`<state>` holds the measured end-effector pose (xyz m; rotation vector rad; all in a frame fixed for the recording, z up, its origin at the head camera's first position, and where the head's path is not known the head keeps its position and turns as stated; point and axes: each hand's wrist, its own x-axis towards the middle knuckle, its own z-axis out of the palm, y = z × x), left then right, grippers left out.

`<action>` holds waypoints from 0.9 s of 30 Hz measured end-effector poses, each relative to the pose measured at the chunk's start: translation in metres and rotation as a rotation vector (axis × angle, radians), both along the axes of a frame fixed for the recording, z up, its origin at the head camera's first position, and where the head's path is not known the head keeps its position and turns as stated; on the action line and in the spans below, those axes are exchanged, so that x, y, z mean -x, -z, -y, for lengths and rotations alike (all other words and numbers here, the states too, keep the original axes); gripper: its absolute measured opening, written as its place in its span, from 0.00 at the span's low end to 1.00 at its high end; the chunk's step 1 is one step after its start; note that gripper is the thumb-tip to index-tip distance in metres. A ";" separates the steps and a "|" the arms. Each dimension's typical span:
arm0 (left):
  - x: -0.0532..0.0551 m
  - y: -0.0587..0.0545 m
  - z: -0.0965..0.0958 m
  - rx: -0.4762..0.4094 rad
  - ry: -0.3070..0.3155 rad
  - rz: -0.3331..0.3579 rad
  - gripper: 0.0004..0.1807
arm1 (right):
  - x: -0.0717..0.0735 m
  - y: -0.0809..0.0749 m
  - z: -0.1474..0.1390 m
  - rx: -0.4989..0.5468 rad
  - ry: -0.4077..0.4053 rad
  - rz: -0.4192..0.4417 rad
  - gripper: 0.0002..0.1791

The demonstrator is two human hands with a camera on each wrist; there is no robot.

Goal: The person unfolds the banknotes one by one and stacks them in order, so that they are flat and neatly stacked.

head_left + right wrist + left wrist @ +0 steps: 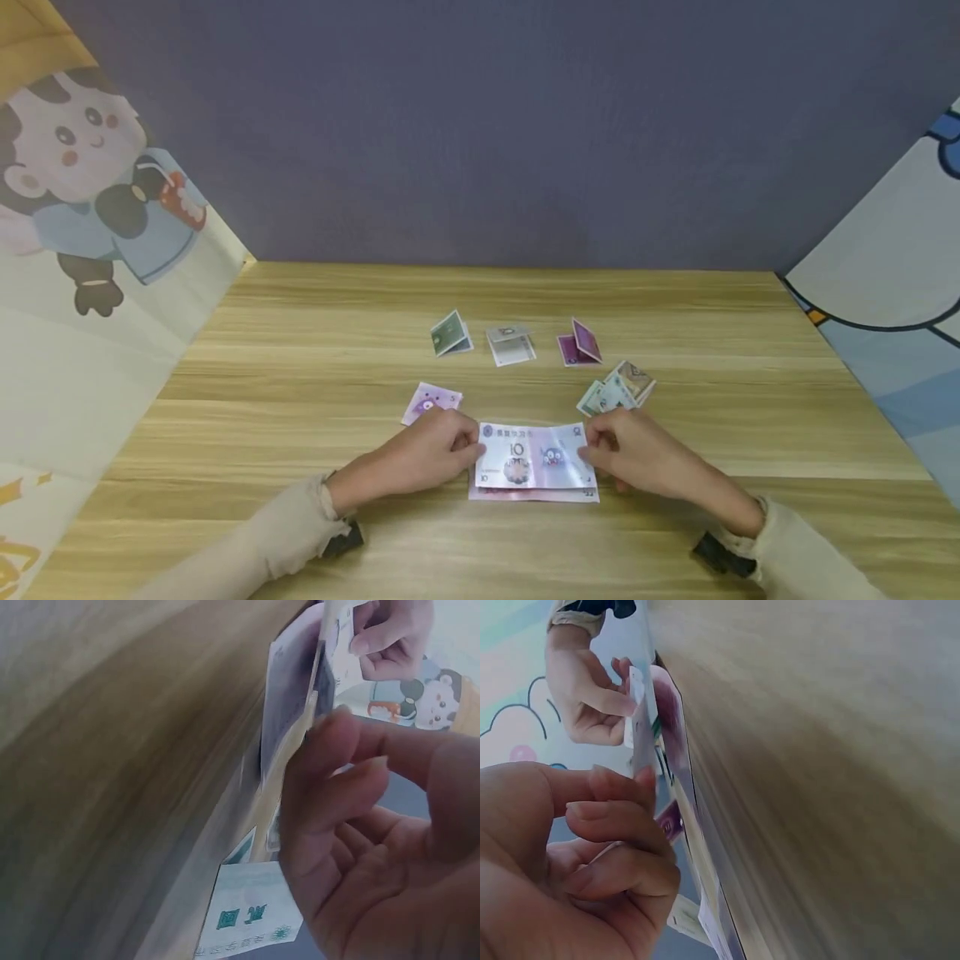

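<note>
From my station, head view: left grip nearly closed, thumb and fingers pinching the left edge of a toy 10 banknote. Right grip likewise, pinching the right edge. I note the 10 stretched between both grips, a crease down its middle.

Under it, between the grips, I see a pink banknote, its near edge showing; wrist views put it low by the tabletop. Just beyond the left grip: purple 5 banknote. Just beyond the right grip: green 2 banknote, overlapping a brown banknote.

Farther out past both grips I log three folded notes in a row: green note, grey-white note, magenta note, each partly sprung open.
</note>
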<state>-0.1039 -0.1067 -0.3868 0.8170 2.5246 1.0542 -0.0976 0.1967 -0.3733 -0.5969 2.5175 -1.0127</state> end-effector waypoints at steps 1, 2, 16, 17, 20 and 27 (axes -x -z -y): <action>0.000 0.000 -0.001 0.016 0.007 0.002 0.16 | 0.000 0.000 0.001 -0.020 -0.005 -0.017 0.12; 0.000 0.001 -0.001 0.032 0.015 0.004 0.16 | -0.001 0.000 0.003 -0.034 -0.013 -0.028 0.12; 0.003 -0.006 -0.007 0.166 0.018 0.092 0.18 | 0.002 0.005 0.007 -0.198 -0.065 -0.109 0.15; 0.004 -0.006 -0.008 0.167 0.011 0.095 0.18 | 0.003 0.005 0.008 -0.199 -0.070 -0.111 0.15; 0.004 -0.005 -0.008 0.169 -0.001 0.086 0.17 | 0.004 0.004 0.008 -0.204 -0.072 -0.109 0.15; 0.005 -0.003 -0.009 0.199 0.001 0.055 0.18 | 0.004 0.002 0.007 -0.234 -0.047 -0.072 0.16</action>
